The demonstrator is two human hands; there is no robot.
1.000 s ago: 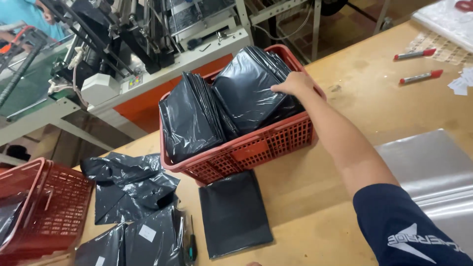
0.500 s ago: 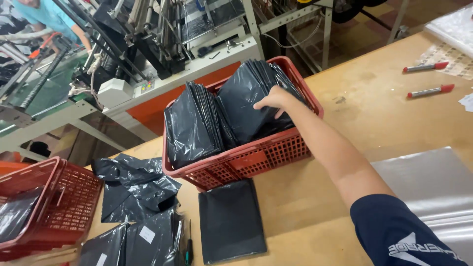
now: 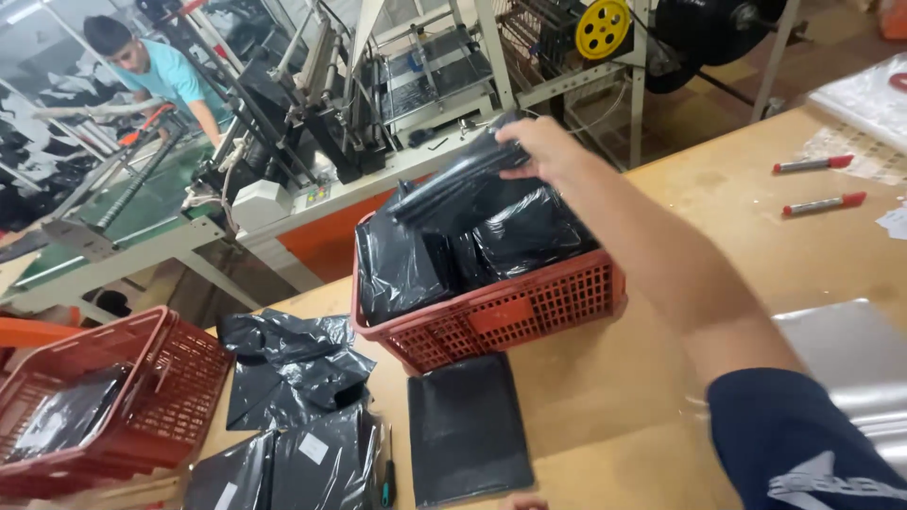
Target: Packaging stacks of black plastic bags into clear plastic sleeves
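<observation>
The right hand (image 3: 548, 146) is pinching 1 slippery black plastic packet (image 3: 463, 184) above the far side of the red slatted plastic basket (image 3: 510, 316); its fingers are closing on one end only (the left hand is barely showing); the packet is sagging, so it could slip back among the standing packets.

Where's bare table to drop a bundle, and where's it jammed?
Free: the bare table right of the red basket, up to the two markers; also the strip between that basket and the clear sheet. Crowded: front left, where loose black bags, the flat black bag and the second red basket lie close. The right hand holds a black bundle above the basket.
</observation>
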